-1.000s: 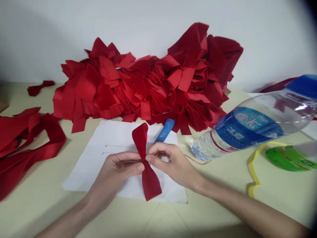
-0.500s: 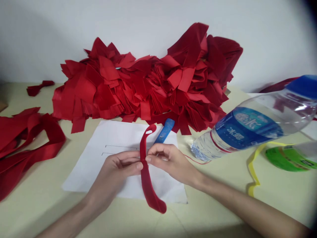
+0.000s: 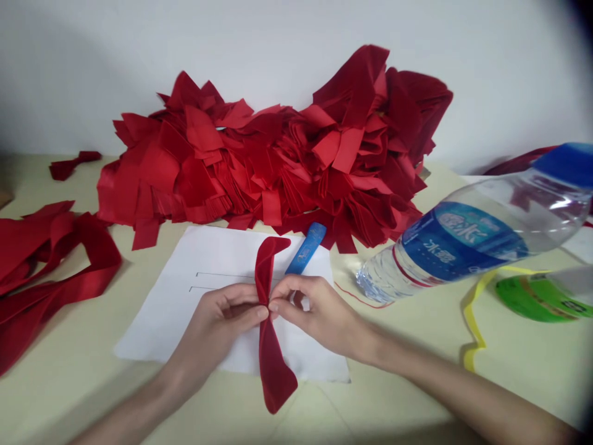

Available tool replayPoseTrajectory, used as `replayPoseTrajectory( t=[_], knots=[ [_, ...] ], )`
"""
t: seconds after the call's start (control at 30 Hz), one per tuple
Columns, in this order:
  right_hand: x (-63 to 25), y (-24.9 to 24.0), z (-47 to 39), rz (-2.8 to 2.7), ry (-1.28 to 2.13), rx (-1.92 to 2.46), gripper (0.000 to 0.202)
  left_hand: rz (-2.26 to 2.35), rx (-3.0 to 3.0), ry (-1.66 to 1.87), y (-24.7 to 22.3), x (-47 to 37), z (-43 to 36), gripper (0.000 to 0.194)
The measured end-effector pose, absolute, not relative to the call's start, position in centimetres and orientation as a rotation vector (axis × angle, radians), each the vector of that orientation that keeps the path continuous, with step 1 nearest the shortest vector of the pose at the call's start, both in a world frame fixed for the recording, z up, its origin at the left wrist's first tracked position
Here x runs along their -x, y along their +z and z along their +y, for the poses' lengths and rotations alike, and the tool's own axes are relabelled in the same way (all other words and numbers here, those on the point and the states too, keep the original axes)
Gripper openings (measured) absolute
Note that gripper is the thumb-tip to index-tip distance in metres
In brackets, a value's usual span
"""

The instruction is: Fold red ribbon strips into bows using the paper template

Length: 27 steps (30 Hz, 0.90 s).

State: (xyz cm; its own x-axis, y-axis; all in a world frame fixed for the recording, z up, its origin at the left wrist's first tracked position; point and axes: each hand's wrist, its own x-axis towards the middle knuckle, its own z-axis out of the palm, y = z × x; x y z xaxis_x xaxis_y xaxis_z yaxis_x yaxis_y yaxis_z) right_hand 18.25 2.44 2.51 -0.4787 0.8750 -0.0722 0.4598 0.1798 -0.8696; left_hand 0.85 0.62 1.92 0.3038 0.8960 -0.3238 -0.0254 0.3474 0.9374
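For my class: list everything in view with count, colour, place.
Bow: one, red, front centre
Paper: one, white, beneath bow
Blue bar: one, blue, over paper's far edge
Ribbon pile: one, red, back centre
Small bow: one, red, far left
Loose ribbons: several, red, left
Bottle: one, clear, blue label, right
Thread: one, red, beside bottle
Yellow strip: one, yellow, right
Green object: one, green, right
Red cloth: count unclear, red, behind bottle
Second sheet: one, white, right edge
Brown object: one, brown, left edge
Table: one, cream, underneath
Wall: one, white, back
Left hand, right hand: two, bare, pinching bow
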Motion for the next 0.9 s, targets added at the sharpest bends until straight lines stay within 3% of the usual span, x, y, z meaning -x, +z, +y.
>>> replayPoseTrajectory(
  t=[0.1, 0.43, 0.67, 0.9],
  knots=[
    [-18.4, 2.6, 2.4, -2.051, 1.164, 1.252, 0.01, 1.068, -1.05, 0.782, 2.1, -0.9, 0.6, 0.006],
    [-18.5, 2.3, 2.6, -2.136, 1.044, 1.34, 0.011, 1.064, -1.245, 0.785, 2.4, -1.1, 0.4, 0.02],
    [-18.5, 2.3, 2.3, -2.179, 1.036, 1.322, 0.01, 1.044, -1.205, 0.72, 2.1, -1.1, 0.3, 0.003],
    [-19.0, 3.5, 2.6, -2.244, 0.736, 1.347, 0.026, 0.973, -1.181, 0.667, 2.3, -0.8, 0.4, 0.012]
  ],
)
